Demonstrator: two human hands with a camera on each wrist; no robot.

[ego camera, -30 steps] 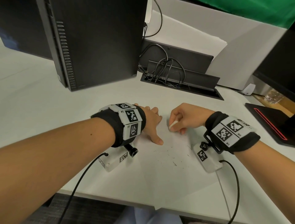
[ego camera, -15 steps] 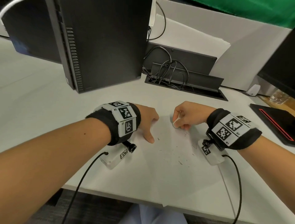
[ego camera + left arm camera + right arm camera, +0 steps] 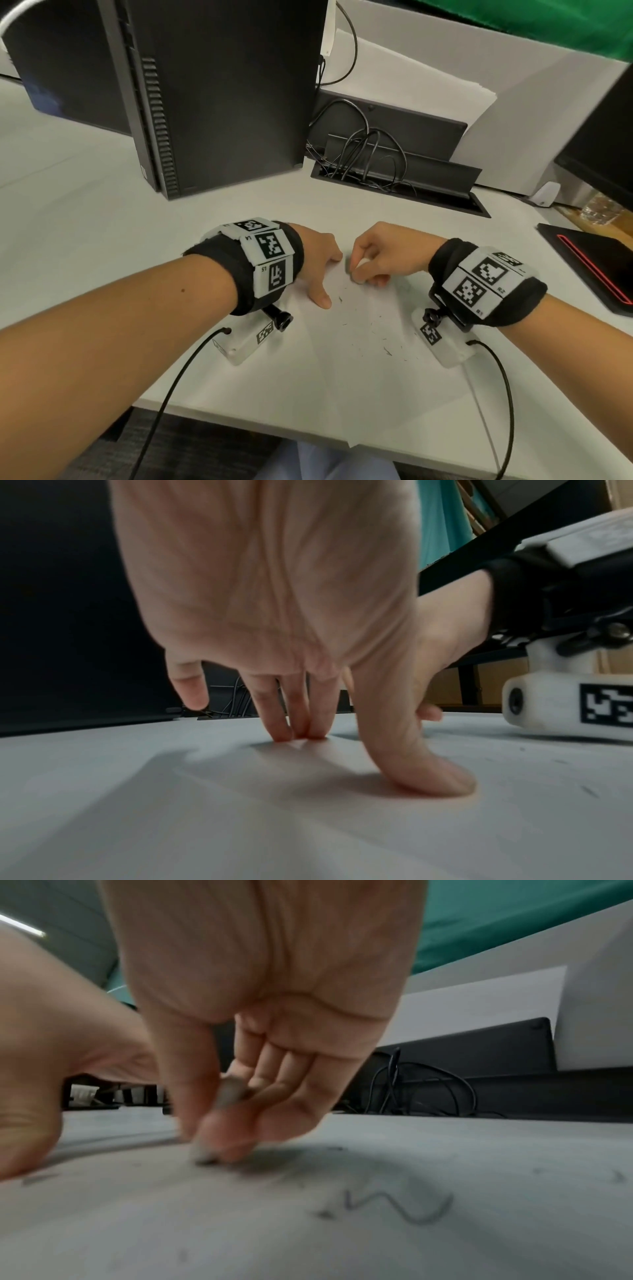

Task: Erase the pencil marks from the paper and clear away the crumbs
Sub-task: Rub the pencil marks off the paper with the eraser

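Observation:
A white sheet of paper (image 3: 363, 370) lies on the white desk, near its front edge. My left hand (image 3: 320, 270) presses it down with straight fingers and thumb; the fingertips (image 3: 301, 731) touch the sheet in the left wrist view. My right hand (image 3: 380, 255) pinches a small white eraser (image 3: 360, 265) with its tip on the paper's far part. In the right wrist view the eraser (image 3: 205, 1153) touches the sheet, blurred, with a zigzag pencil mark (image 3: 397, 1207) just behind it. Dark eraser crumbs (image 3: 387, 351) are scattered over the middle of the paper.
A black computer tower (image 3: 219, 89) stands at the back left. Behind the hands is an open cable tray (image 3: 394, 178) with black cables. A black pad with a red line (image 3: 596, 263) lies at the right, under a monitor (image 3: 606, 144). White paper sheets (image 3: 404, 78) lean at the back.
The right hand with the eraser has shifted slightly back and forth over the same far spot of the paper. The left hand stays pressed on the sheet. The head view moved a little.

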